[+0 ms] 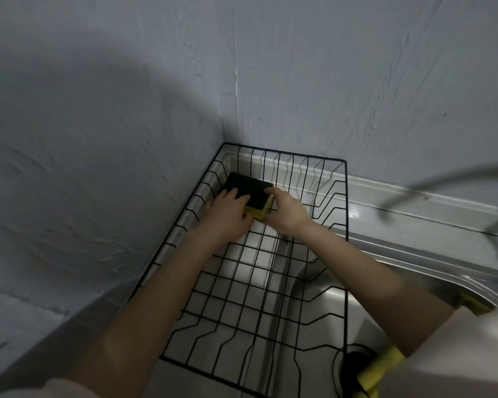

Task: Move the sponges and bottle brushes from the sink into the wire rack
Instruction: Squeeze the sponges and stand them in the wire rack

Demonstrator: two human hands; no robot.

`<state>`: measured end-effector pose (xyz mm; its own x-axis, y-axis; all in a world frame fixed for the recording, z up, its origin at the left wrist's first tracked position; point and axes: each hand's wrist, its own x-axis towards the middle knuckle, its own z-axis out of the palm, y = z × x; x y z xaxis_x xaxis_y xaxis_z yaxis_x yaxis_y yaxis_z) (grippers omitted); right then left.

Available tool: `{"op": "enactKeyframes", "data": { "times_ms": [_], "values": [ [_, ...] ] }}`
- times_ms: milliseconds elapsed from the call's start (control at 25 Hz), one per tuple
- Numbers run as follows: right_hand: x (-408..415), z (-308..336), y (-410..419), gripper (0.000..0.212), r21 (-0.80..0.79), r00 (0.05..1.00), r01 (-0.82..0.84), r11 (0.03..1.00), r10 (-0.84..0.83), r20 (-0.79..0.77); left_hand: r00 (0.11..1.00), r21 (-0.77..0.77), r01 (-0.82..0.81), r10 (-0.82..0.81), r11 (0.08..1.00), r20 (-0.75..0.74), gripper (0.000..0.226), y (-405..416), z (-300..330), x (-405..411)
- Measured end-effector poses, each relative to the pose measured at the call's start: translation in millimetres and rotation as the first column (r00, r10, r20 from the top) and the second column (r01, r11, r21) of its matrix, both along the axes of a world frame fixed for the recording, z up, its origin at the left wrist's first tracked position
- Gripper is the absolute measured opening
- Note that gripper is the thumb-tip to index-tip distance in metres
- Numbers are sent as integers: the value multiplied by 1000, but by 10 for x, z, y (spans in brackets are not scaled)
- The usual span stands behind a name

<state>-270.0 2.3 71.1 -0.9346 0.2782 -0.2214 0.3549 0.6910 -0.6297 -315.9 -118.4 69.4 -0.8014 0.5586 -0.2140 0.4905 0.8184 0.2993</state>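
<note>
A black wire rack (346,225) stands in the corner, over the left part of a steel sink (322,288). At the rack's far left end lies a sponge (250,189) with a dark green top and a yellow body. My left hand (227,214) lies on its left side with fingers spread over the green top. My right hand (285,211) pinches its right edge. A yellow handle (380,366), probably of a bottle brush, lies in the sink at the lower right. Another yellow piece (472,303) shows behind my right arm.
Grey walls meet in a corner just behind the rack. A blurred curved tap (443,179) arches at the upper right. The sink's dark drain (354,366) sits beside the rack's near right corner. A steel ledge (414,202) runs along the back wall.
</note>
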Motion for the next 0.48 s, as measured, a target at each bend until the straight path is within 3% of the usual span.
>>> {"op": "enactKeyframes", "data": {
  "times_ms": [200, 480],
  "values": [
    [396, 438, 153, 63, -38, 996, -14, 999, 11, -84, 995, 168, -19, 36, 986, -98, 45, 39, 298, 253],
    [1234, 879, 228, 61, -114, 960, 79, 990, -106, -258, 982, 215, 89, -49, 973, -183, 40, -41, 875, 1000]
  ]
}}
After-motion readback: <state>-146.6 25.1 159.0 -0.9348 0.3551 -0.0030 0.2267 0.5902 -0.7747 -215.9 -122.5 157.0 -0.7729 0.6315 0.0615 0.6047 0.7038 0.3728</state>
